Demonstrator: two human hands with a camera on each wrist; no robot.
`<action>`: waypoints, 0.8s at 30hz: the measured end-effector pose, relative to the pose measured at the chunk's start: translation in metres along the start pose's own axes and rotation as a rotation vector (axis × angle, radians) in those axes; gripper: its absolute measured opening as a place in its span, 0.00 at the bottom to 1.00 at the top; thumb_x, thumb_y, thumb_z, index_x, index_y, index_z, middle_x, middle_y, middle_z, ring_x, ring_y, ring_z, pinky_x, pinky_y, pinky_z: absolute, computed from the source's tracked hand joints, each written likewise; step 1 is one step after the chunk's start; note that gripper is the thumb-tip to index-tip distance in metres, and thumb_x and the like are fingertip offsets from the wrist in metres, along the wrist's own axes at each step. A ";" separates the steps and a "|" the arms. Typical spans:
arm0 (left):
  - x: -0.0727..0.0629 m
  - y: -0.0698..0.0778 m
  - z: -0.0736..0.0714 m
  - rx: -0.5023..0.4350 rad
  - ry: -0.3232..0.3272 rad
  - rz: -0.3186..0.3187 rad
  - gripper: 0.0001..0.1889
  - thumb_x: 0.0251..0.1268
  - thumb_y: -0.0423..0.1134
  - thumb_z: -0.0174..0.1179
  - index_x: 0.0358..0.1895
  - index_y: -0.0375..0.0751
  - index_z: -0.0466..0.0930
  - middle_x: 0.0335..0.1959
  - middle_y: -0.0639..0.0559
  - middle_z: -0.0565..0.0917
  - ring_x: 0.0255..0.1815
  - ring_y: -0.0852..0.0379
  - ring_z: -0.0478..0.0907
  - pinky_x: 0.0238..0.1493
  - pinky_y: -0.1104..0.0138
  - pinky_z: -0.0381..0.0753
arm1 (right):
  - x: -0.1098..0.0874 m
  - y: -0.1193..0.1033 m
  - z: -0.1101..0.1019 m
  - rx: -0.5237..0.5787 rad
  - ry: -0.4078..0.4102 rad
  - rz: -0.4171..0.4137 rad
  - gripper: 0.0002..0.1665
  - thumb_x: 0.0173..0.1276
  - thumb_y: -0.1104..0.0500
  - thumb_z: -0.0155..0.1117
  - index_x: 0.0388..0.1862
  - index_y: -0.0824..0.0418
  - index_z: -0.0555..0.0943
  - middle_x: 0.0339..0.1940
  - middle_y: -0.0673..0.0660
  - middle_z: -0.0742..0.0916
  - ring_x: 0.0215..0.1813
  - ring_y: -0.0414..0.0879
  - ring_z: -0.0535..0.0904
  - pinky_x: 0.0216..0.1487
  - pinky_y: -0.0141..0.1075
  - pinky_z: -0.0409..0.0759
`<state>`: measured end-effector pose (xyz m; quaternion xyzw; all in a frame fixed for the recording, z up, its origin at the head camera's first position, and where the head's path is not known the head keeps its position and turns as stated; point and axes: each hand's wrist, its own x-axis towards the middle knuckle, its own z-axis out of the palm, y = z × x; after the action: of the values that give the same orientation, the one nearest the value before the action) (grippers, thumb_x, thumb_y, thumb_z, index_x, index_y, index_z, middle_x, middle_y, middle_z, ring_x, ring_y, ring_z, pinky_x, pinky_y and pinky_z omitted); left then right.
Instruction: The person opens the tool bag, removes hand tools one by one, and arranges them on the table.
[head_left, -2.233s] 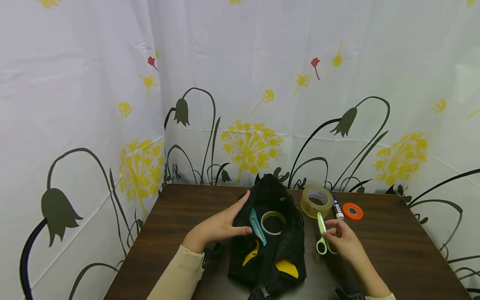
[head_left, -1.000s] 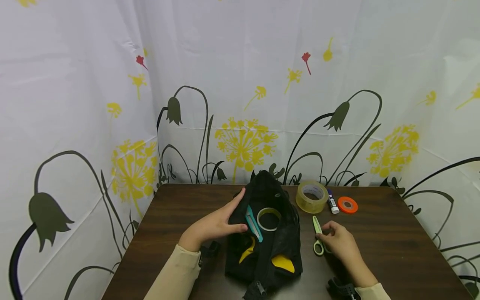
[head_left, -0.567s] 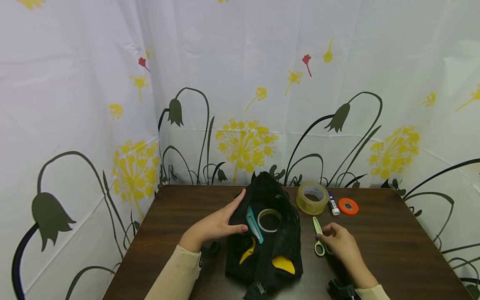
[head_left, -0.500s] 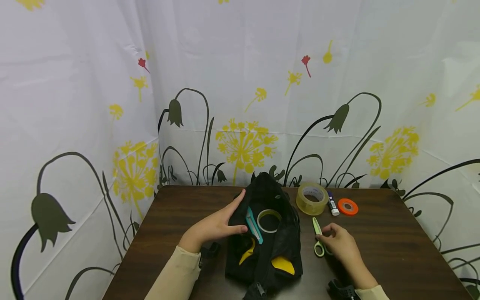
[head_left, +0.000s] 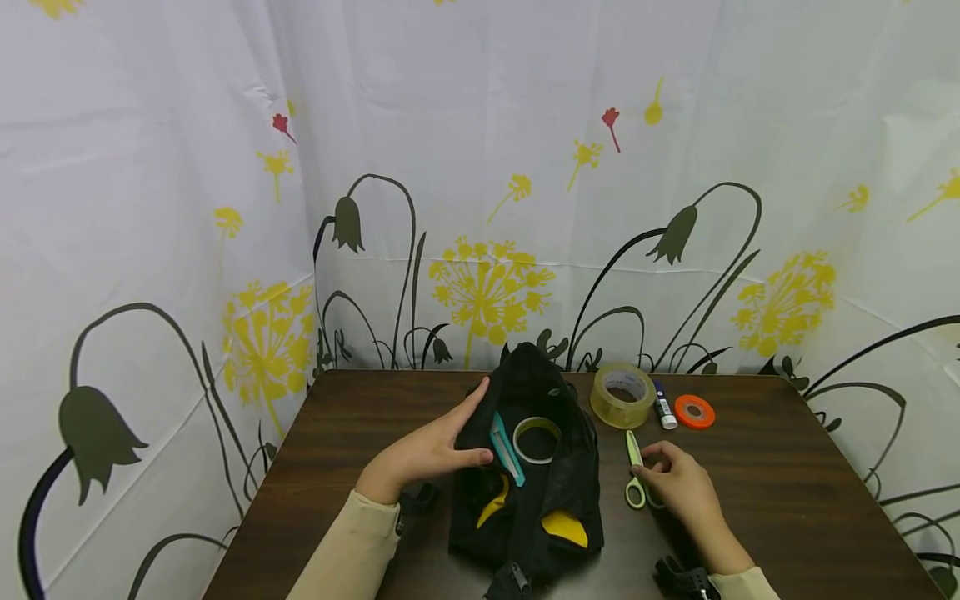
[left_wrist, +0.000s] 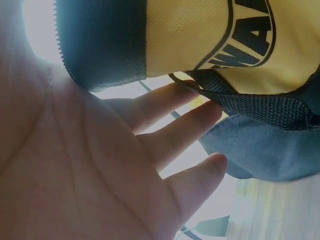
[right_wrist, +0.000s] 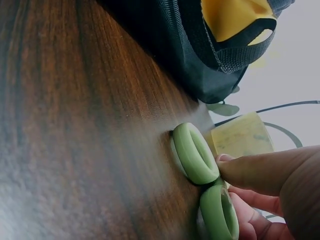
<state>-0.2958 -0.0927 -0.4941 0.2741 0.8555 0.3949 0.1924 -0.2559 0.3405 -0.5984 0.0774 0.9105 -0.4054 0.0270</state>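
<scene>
A black bag with yellow panels (head_left: 564, 528) stands unzipped at the middle of the table. My left hand (head_left: 423, 454) holds its left rim, thumb over the inside and fingers along the outside; in the left wrist view those fingers look fairly straight. Inside lie a teal utility knife (head_left: 507, 450) and a roll of tape (head_left: 537, 440). Right of the bag, my right hand (head_left: 684, 487) pinches light green scissors (head_left: 635, 493) between thumb and fingers near the pivot. The blades point away from me, and the handle loops (right_wrist: 195, 155) are close to the tabletop.
Behind the scissors sits a wide roll of clear packing tape (head_left: 622, 414). A glue stick (head_left: 664, 407) and an orange tape roll (head_left: 694, 412) lie beside it. The dark wooden table (head_left: 795, 475) ends at a floral curtain (head_left: 480, 167).
The scissors have shifted slightly toward me, away from the packing tape, with my right fingers a little lower on them. My left hand stays on the bag's rim. The view has shifted slightly.
</scene>
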 end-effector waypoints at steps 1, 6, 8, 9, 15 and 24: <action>0.000 0.000 0.000 -0.003 -0.001 -0.002 0.58 0.75 0.66 0.66 0.89 0.77 0.25 0.91 0.69 0.35 0.93 0.53 0.40 0.90 0.41 0.53 | 0.000 0.000 0.000 0.003 -0.001 -0.001 0.23 0.71 0.48 0.79 0.57 0.60 0.87 0.30 0.51 0.83 0.28 0.46 0.75 0.27 0.38 0.70; 0.000 0.001 0.000 -0.004 -0.003 -0.002 0.58 0.75 0.67 0.66 0.89 0.76 0.26 0.92 0.68 0.35 0.94 0.51 0.41 0.89 0.40 0.53 | 0.000 0.000 -0.001 0.003 -0.001 -0.013 0.25 0.71 0.47 0.80 0.58 0.60 0.87 0.31 0.51 0.83 0.29 0.45 0.75 0.27 0.37 0.70; 0.000 0.000 0.001 -0.001 -0.002 0.001 0.59 0.74 0.69 0.65 0.90 0.74 0.26 0.92 0.67 0.35 0.94 0.51 0.41 0.89 0.40 0.53 | 0.000 0.001 -0.001 0.006 0.001 -0.016 0.24 0.70 0.47 0.80 0.58 0.60 0.87 0.31 0.51 0.83 0.28 0.45 0.75 0.27 0.36 0.70; 0.000 0.000 0.001 0.000 -0.003 0.002 0.59 0.73 0.70 0.65 0.90 0.73 0.26 0.92 0.67 0.35 0.94 0.50 0.41 0.89 0.40 0.53 | 0.000 0.002 -0.001 0.010 0.001 -0.016 0.24 0.70 0.47 0.80 0.58 0.60 0.87 0.31 0.51 0.83 0.28 0.45 0.75 0.27 0.36 0.70; 0.001 -0.001 0.001 0.002 -0.006 0.004 0.60 0.73 0.72 0.64 0.91 0.70 0.26 0.92 0.65 0.36 0.94 0.49 0.41 0.89 0.39 0.53 | 0.004 0.009 -0.003 0.107 0.019 0.032 0.19 0.75 0.47 0.76 0.54 0.59 0.89 0.28 0.50 0.81 0.27 0.44 0.74 0.27 0.36 0.72; 0.001 -0.002 0.001 -0.004 -0.005 -0.001 0.58 0.71 0.75 0.63 0.88 0.80 0.25 0.92 0.66 0.36 0.94 0.48 0.42 0.89 0.38 0.54 | 0.008 0.017 -0.007 0.256 0.080 0.101 0.17 0.83 0.49 0.67 0.48 0.62 0.88 0.25 0.51 0.84 0.27 0.45 0.77 0.27 0.36 0.75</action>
<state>-0.2973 -0.0927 -0.4964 0.2743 0.8545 0.3955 0.1955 -0.2610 0.3583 -0.6068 0.1421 0.8465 -0.5130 0.0012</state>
